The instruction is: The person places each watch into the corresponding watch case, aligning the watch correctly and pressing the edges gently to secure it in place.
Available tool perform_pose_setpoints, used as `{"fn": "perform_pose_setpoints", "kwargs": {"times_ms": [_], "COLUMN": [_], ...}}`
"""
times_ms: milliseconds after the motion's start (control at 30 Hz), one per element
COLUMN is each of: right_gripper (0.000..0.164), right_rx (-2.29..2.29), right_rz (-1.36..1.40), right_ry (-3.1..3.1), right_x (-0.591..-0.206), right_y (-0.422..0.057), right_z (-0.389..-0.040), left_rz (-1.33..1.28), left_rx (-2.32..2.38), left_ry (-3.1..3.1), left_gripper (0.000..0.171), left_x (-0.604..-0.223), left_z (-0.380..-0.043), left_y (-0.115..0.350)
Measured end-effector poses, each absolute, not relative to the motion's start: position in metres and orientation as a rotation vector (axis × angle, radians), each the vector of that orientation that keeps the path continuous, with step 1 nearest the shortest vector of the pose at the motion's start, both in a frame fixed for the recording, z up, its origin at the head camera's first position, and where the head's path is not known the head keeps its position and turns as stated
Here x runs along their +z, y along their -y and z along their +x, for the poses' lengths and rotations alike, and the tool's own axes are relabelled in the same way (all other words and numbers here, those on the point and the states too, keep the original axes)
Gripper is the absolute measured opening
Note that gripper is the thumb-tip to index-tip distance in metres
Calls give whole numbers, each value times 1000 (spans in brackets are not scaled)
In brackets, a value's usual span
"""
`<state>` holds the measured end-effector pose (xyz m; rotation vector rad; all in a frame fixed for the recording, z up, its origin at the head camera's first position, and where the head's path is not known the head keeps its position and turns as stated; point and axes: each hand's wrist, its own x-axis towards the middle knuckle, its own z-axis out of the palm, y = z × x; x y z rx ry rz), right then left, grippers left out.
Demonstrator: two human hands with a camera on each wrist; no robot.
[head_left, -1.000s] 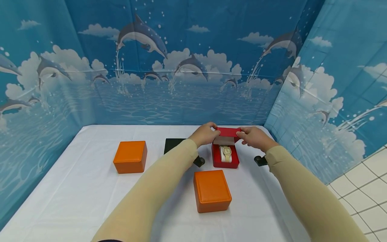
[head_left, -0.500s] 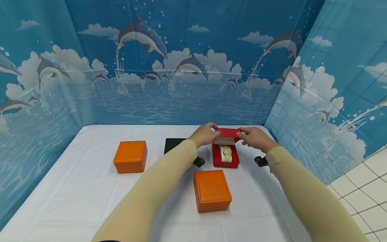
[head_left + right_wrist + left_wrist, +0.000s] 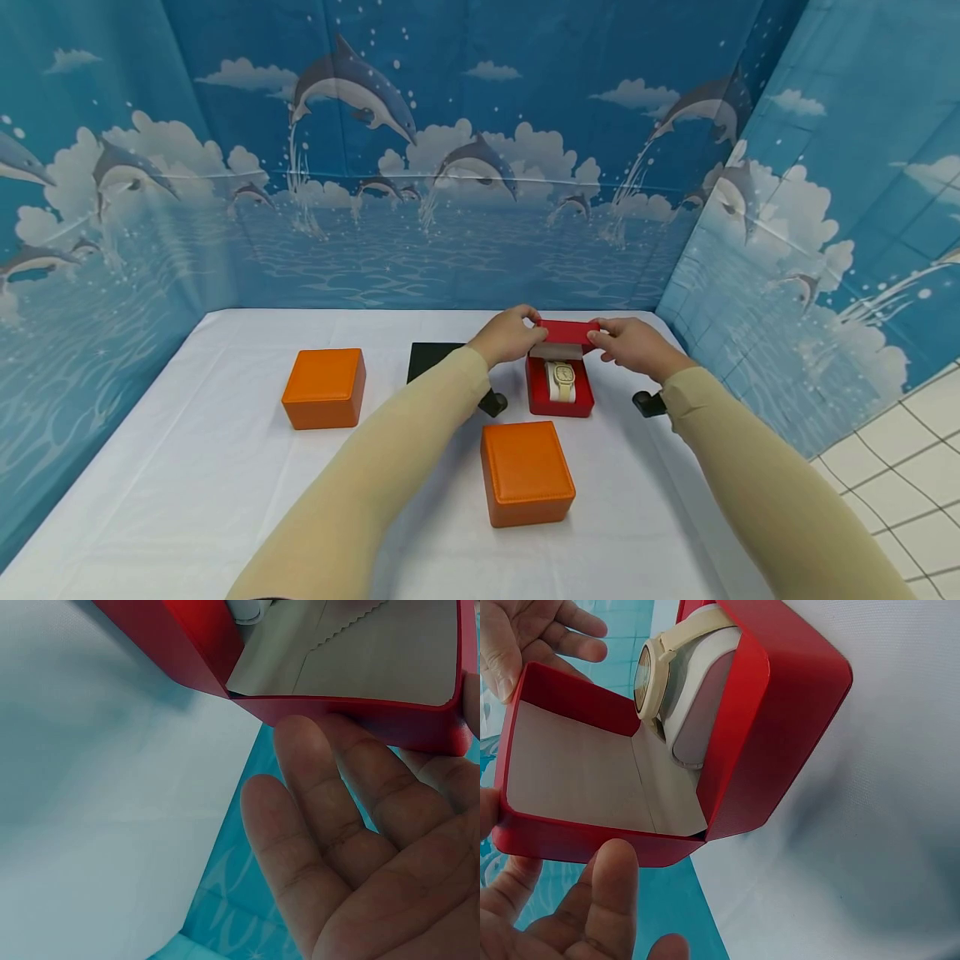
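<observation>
A red watch box (image 3: pixel 558 408) stands on the table with its lid (image 3: pixel 568 332) raised and leaning forward over the base. Inside, a cream-strapped watch (image 3: pixel 563 375) with a gold-toned face is wrapped round a white cushion (image 3: pixel 705 705). My left hand (image 3: pixel 504 337) pinches the lid's left corner between thumb and fingers. At the opposite corner, my right hand (image 3: pixel 637 346) pinches the lid too, its other fingers (image 3: pixel 307 772) loosely extended below the side. The left wrist view shows the lid's pale lining (image 3: pixel 577 772) and both hands at its edges.
One orange box (image 3: pixel 528 471) sits in front of the red one, and another orange box (image 3: pixel 324 387) stands to the left. A black flat item (image 3: pixel 429 357) lies partly behind my left forearm. Dolphin-print curtains (image 3: pixel 450 242) enclose the white-covered table (image 3: pixel 247 467).
The lid has tipped very slightly forward and down, and both hands have lowered a little with it. The boxes have stayed in place.
</observation>
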<state>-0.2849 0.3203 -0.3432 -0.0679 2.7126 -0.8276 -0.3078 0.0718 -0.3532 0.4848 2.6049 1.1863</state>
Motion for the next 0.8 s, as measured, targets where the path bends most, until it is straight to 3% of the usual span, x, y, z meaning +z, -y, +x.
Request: {"fn": "perform_pose_setpoints", "kwargs": {"times_ms": [800], "right_gripper": [67], "right_rx": [-807], "right_rz": [-75], "right_ry": [-2741], "right_x": [-348], "right_y": [-319], "right_z": [-279], "left_rz": [507], "left_rx": [1190], "left_ry": [-2595], "left_gripper": [43], "left_x": [-364], "left_z": [-313], "left_y": [-70]}}
